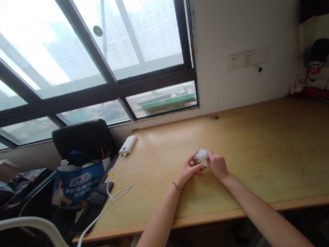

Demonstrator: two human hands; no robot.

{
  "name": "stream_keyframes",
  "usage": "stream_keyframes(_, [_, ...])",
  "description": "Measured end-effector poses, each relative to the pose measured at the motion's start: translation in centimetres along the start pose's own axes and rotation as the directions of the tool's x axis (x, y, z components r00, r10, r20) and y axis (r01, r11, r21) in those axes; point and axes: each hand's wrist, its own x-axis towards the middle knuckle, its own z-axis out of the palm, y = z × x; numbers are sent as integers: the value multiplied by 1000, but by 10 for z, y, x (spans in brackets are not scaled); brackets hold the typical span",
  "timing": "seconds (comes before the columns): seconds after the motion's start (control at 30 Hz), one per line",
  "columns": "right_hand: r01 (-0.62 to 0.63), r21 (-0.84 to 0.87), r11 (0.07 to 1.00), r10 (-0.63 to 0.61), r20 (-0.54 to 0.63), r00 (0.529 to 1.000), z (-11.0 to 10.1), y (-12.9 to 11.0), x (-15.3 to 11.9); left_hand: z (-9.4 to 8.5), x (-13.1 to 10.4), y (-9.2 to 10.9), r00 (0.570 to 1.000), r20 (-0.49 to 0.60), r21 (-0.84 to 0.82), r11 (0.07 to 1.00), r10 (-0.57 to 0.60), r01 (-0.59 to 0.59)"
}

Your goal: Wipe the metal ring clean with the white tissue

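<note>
Over the middle of the wooden table [263, 156], my two hands meet at a small, clear, glass-like container [197, 161] with a dark brown pattern. My left hand [188, 170], with a beaded bracelet at the wrist, is wrapped round its left side. My right hand [216, 164] is closed from the right on a white, crumpled-looking piece [201, 154], perhaps tissue, at the container's top. Whether that piece lies inside the container or only against it, I cannot tell. Fingers hide part of both things.
A white power bank [128, 144] with a white cable [121, 192] lies at the table's left side. Left of the table, a blue printed bag [79, 184] rests on a black chair [84, 136]. A curved white tube [30, 223] crosses the lower left. Behind are a window and wall sockets [248, 58].
</note>
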Motion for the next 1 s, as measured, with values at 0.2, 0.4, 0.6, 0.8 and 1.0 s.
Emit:
stream_keyframes(0.2, [-135, 175, 975, 137, 1, 991, 6, 6, 5, 10, -2, -6, 989, -19, -54, 988, 145, -146])
stream_keyframes(0.4, [-560, 568, 603, 299, 490, 819, 25, 9, 13, 17, 2, -12, 987, -4, -265, 952, 161, -157])
stream_keyframes(0.6, [-398, 625, 671, 233, 333, 914, 22, 4, 9, 11, 2, -11, 992, -91, -412, 904, 82, -112])
stream_keyframes(0.8, [-269, 430, 862, 314, -35, 949, 11, 7, 11, -1, 3, -7, 996, -91, -492, 869, -6, -40])
stream_keyframes(1.0, [-96, 323, 941, 205, -322, 924, -1, 9, 13, -3, 4, -7, 998, -62, -472, 881, -21, -10])
